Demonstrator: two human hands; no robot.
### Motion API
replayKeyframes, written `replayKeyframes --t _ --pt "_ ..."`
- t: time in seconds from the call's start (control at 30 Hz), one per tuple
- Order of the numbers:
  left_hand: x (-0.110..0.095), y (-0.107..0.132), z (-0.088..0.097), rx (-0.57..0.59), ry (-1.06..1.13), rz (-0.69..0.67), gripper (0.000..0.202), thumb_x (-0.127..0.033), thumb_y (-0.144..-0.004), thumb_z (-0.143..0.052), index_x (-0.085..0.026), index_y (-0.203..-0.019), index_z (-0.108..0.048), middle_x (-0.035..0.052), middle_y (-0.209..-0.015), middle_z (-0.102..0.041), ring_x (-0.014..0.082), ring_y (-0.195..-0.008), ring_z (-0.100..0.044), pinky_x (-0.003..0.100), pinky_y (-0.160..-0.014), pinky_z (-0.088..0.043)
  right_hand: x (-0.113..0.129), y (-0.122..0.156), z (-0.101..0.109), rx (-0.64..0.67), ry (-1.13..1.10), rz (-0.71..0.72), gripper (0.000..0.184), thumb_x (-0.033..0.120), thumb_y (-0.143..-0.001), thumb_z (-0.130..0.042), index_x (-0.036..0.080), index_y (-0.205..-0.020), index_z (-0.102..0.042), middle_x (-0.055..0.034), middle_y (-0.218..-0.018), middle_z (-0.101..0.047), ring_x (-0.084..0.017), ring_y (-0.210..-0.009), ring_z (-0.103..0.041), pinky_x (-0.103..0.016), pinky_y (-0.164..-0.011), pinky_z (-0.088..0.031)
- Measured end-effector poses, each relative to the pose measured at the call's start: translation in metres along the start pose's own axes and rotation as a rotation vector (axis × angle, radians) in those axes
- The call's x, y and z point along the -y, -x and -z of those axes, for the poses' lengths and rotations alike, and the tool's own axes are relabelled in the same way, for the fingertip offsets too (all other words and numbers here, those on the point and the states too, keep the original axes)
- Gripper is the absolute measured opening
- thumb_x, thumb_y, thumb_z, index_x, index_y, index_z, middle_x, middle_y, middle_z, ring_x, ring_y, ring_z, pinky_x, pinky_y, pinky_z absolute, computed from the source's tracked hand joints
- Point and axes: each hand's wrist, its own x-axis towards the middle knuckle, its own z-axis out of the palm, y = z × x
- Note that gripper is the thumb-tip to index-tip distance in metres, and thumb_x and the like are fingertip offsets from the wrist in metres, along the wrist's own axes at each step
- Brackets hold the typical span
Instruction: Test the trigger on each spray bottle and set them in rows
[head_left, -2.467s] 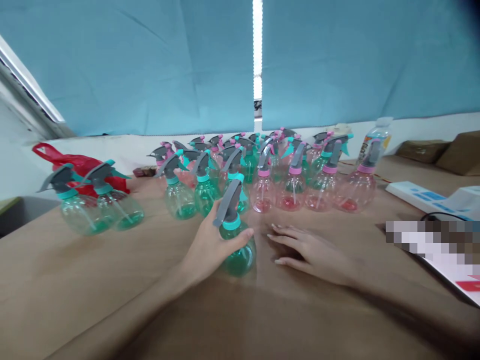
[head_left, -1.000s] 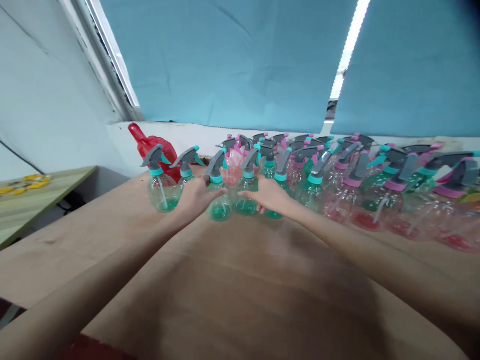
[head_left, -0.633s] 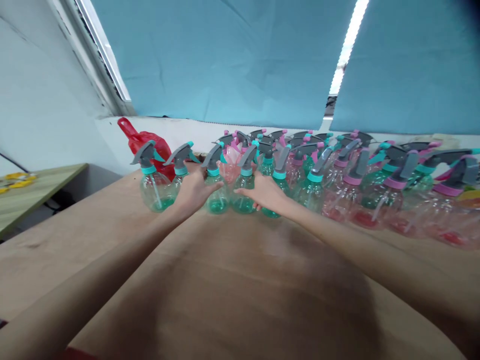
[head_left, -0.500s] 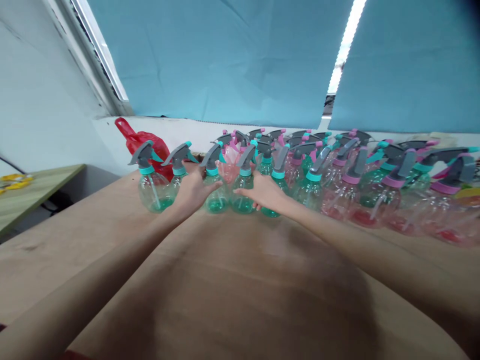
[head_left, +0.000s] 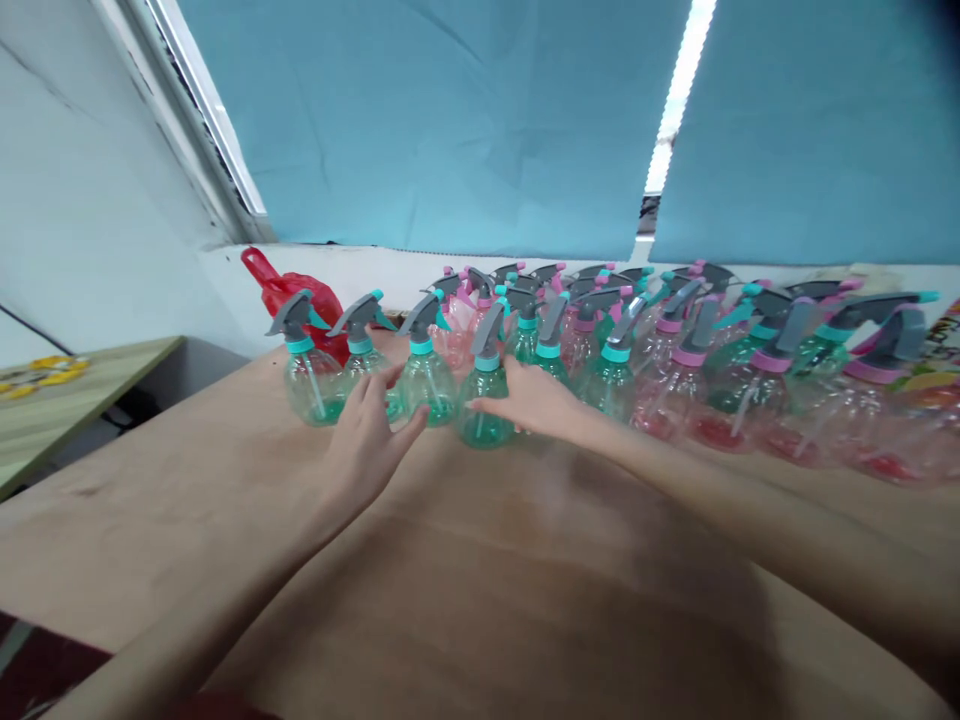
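Many small spray bottles with grey triggers stand in rows at the far side of a brown table. Green ones with teal collars are to the left, pink ones to the right. My right hand curls round the right side of one green spray bottle, which stands a little in front of the row. My left hand hovers open, fingers apart, just in front of another green bottle and holds nothing. Two more green bottles stand at the row's left end.
A red plastic bag lies behind the left bottles by the white sill. Blue curtains hang behind. A lower wooden side table with yellow items stands at the far left.
My left hand has let go of its green bottle and drawn back, open. The bottle under my right hand has come slightly toward me, out of the row.
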Motion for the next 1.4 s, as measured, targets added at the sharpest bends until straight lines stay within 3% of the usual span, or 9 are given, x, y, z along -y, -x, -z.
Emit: replayKeyframes --t 0.17,0.3,0.4,0.57,0.8,0.9,1.03,1.23,1.4 --pt "-0.028 0.01 -0.009 0.146 0.238 -0.015 0.057 -0.049 -0.08 -0.062 -0.019 -0.126 -0.047 0.0129 -0.129 -0.058 0.0291 -0.118 -0.057 0.046 -0.095 -0.05 0.0 0.04 0.004 -0.023 0.069 0.046 0.067 0.053 -0.08 -0.06 0.011 -0.13 -0.046 -0.0222 -0.115 -0.064 -0.037 -0.096 -0.065 -0.044 -0.072 -0.051" --pt "-0.065 0.012 -0.018 0.297 0.434 -0.047 0.063 -0.046 -0.078 -0.066 -0.022 -0.132 -0.044 0.011 -0.136 -0.055 0.0291 -0.123 -0.053 0.045 -0.098 -0.049 -0.001 0.081 0.011 -0.012 0.08 0.076 0.052 0.051 -0.083 -0.055 0.013 -0.119 -0.053 -0.0173 -0.109 -0.065 -0.036 -0.092 -0.066 -0.044 -0.07 -0.051" --pt "-0.097 0.015 -0.019 0.313 0.515 -0.07 0.058 -0.042 -0.078 -0.067 -0.022 -0.129 -0.046 0.0093 -0.123 -0.062 0.0279 -0.111 -0.06 0.043 -0.094 -0.051 -0.005 0.108 0.016 -0.001 0.073 0.112 0.046 0.046 -0.081 -0.06 0.015 -0.113 -0.055 -0.0134 -0.108 -0.066 -0.034 -0.091 -0.066 -0.044 -0.071 -0.051" --pt "-0.138 0.024 -0.024 0.297 0.541 -0.017 0.042 -0.039 -0.082 -0.062 -0.021 -0.118 -0.051 0.0053 -0.102 -0.066 0.0229 -0.087 -0.066 0.038 -0.077 -0.056 -0.02 0.14 0.024 -0.026 0.066 0.174 0.051 0.051 -0.082 -0.061 0.015 -0.118 -0.054 -0.0149 -0.119 -0.062 -0.034 -0.093 -0.066 -0.047 -0.074 -0.052" --pt "-0.162 0.033 -0.047 0.309 0.63 -0.068 0.032 -0.029 -0.085 -0.056 -0.023 -0.116 -0.053 0.0057 -0.118 -0.063 0.0216 -0.1 -0.063 0.039 -0.093 -0.05 -0.046 0.165 0.033 -0.112 0.119 0.189 0.071 0.065 -0.079 -0.058 0.013 -0.128 -0.05 -0.015 -0.107 -0.067 -0.036 -0.086 -0.067 -0.049 -0.067 -0.053" --pt "-0.172 0.034 -0.058 0.312 0.703 -0.088 0.03 -0.024 -0.083 -0.053 -0.023 -0.113 -0.053 0.006 -0.117 -0.063 0.0213 -0.101 -0.063 0.038 -0.094 -0.05 -0.064 0.171 0.037 -0.12 0.086 0.222 0.068 0.068 -0.081 -0.052 0.015 -0.124 -0.053 -0.0144 -0.106 -0.067 -0.035 -0.092 -0.066 -0.049 -0.07 -0.054" --pt "-0.183 0.031 -0.068 0.317 0.73 -0.062 0.028 -0.025 -0.079 -0.051 -0.025 -0.107 -0.056 0.0017 -0.093 -0.067 0.0202 -0.085 -0.064 0.036 -0.081 -0.054 -0.105 0.175 0.043 -0.066 0.075 0.318 0.063 0.063 -0.087 -0.05 0.016 -0.129 -0.052 -0.0175 -0.121 -0.063 -0.033 -0.111 -0.059 -0.051 -0.09 -0.048" --pt "-0.19 0.024 -0.075 0.32 0.677 -0.056 0.029 -0.023 -0.075 -0.05 -0.026 -0.102 -0.059 -0.0001 -0.082 -0.063 0.0194 -0.075 -0.061 0.036 -0.077 -0.052 -0.179 0.179 0.041 0.035 0.054 0.189 0.069 0.061 -0.087 -0.051 0.022 -0.143 -0.04 -0.013 -0.148 -0.041 -0.03 -0.137 -0.036 -0.053 -0.11 -0.03" --pt "-0.194 0.016 -0.084 0.331 0.661 -0.082 0.023 -0.023 -0.077 -0.05 -0.026 -0.099 -0.057 -0.0001 -0.082 -0.062 0.0188 -0.074 -0.059 0.035 -0.077 -0.052 -0.204 0.179 0.034 0.106 0.074 0.157 0.077 0.066 -0.085 -0.049 0.02 -0.146 -0.036 -0.0125 -0.155 -0.024 -0.029 -0.143 -0.02 -0.054 -0.114 -0.022"
